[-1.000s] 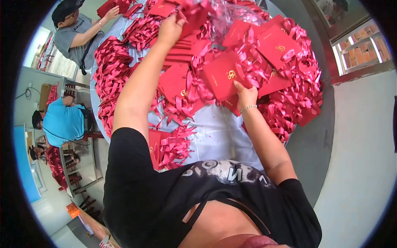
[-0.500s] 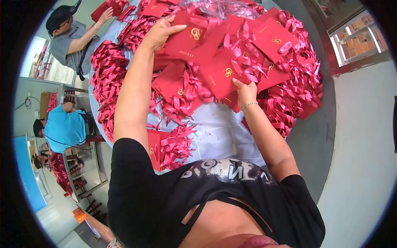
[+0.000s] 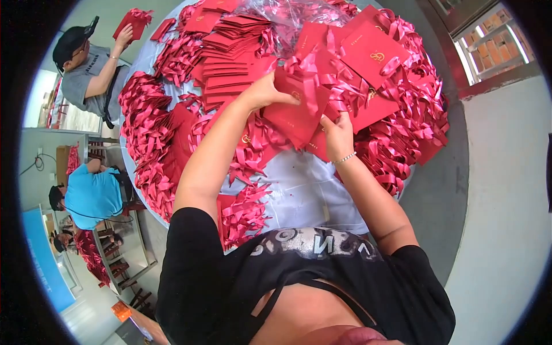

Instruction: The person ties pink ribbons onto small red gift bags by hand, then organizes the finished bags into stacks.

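Observation:
A red paper gift bag [image 3: 290, 119] with a gold logo and pink-red ribbon is between my two hands, above the middle of the pile. My left hand [image 3: 265, 94] grips its upper left part, thumb across the front and fingers behind. At its right side my right hand [image 3: 338, 135] pinches the edge, thumb in front; its fingertips are partly covered by ribbon. Whether more than one bag is held together cannot be made out. More flat red bags lie just right of my hands, including a bag [image 3: 376, 50] with its gold logo facing up.
Ribboned bags heap along the left [image 3: 146, 126] and right sides of the round table [image 3: 287, 190]. A row of stacked bags [image 3: 230, 75] and clear plastic wrap [image 3: 293, 17] lie beyond. At left, a person in grey [image 3: 86, 80] holds red bags; a person in blue [image 3: 92, 187] sits farther off.
My left hand has moved down and right with its bag, closer to my right hand, uncovering the stacked row. The bag in front has turned and tilted. The person in grey lifted bags away from the table.

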`<state>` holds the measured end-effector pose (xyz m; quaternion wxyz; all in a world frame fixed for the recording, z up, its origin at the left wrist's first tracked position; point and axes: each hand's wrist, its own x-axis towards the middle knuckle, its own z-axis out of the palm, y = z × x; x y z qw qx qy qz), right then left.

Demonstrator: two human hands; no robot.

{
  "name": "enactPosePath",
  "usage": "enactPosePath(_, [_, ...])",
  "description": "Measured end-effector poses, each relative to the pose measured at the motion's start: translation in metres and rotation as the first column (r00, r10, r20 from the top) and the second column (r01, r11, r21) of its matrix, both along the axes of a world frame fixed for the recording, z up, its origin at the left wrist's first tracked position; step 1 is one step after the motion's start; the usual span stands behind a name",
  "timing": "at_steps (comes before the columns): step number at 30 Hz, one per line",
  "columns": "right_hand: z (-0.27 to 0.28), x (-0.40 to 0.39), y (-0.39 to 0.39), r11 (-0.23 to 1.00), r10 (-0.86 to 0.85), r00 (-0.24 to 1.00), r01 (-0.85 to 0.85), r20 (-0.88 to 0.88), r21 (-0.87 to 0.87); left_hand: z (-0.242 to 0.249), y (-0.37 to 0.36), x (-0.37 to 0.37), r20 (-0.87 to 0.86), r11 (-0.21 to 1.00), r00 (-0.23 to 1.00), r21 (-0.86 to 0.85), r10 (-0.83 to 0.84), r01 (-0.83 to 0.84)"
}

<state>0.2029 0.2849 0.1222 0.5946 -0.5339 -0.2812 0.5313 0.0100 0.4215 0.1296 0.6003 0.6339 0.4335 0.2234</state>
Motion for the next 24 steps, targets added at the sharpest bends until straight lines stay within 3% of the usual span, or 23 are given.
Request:
enactPosePath(2, [-0.003,0.0,-0.002,0.987,0.01,0.99,-0.032,0.14,0.159,0.014,0.005,0.003,0.089,0.997,0.994,-0.036,-0.067,0.071])
enactPosePath(5, [0.008,0.007,0.0,0.967,-0.022,0.999,0.01,0.045,0.254,0.022,0.013,0.016,0.204,0.997,0.977,0.059,-0.054,0.043])
enactPosePath(6, [-0.015,0.016,0.007,0.965,-0.101,0.979,0.054,0.175,0.257,0.011,0.021,0.026,0.208,0.995,0.978,0.096,-0.021,0.001])
enactPosePath(7, [-0.003,0.023,0.008,0.987,-0.149,0.922,0.114,0.357,0.117,0.005,0.026,0.033,0.131,0.976,0.991,0.216,0.011,-0.039])
enactPosePath(8, [-0.018,0.036,0.015,0.979,-0.196,0.807,0.134,0.557,0.15,-0.001,0.03,0.039,0.059,0.939,0.997,0.336,0.053,-0.07])
enactPosePath(9, [-0.026,0.043,0.02,0.981,-0.193,0.777,0.154,0.599,0.116,-0.002,0.033,0.045,-0.007,0.886,0.995,0.455,0.102,-0.088])
enactPosePath(10, [-0.033,0.05,0.025,0.981,-0.186,0.746,0.175,0.64,0.081,0.014,0.024,0.052,-0.147,0.927,0.982,0.37,0.116,-0.054])
enactPosePath(11, [-0.041,0.057,0.031,0.98,-0.175,0.714,0.196,0.678,0.046,0.008,0.023,0.055,-0.043,0.958,0.997,0.282,0.065,-0.05])
enactPosePath(13, [-0.014,0.056,0.025,0.97,-0.093,0.76,0.214,0.643,-0.112,0.002,0.018,0.064,0.173,0.995,0.985,0.103,-0.02,0.003])
enactPosePath(14, [-0.042,0.061,0.028,0.976,-0.147,0.833,0.21,0.533,-0.059,-0.001,0.015,0.064,0.157,0.993,0.987,0.108,0.036,-0.054])
enactPosePath(15, [-0.042,0.063,0.028,0.978,-0.186,0.829,0.206,0.527,0.022,0.002,0.013,0.064,0.156,0.988,0.986,0.136,0.052,-0.074])
enactPosePath(17, [-0.026,0.057,0.021,0.973,-0.23,0.811,0.173,0.538,0.156,0.004,0.012,0.061,0.156,0.975,0.983,0.187,0.093,-0.122])
enactPosePath(18, [-0.011,0.053,0.016,0.967,-0.241,0.795,0.145,0.557,0.212,0.005,0.014,0.06,0.262,0.979,0.963,0.17,0.07,-0.117])
enactPosePath(20, [0.016,0.048,0.008,0.944,-0.272,0.776,0.102,0.57,0.312,0.031,0.012,0.059,0.295,0.965,0.955,0.24,0.028,-0.103])
enactPosePath(22, [0.043,0.046,0.008,0.903,-0.315,0.826,0.11,0.467,0.416,0.059,0.01,0.061,0.303,0.938,0.952,0.317,0.039,-0.139])
enactPosePath(24, [0.057,0.053,0.011,0.92,-0.242,0.934,0.134,0.264,0.369,0.096,0.013,0.068,0.224,0.977,0.974,0.212,-0.026,-0.023])
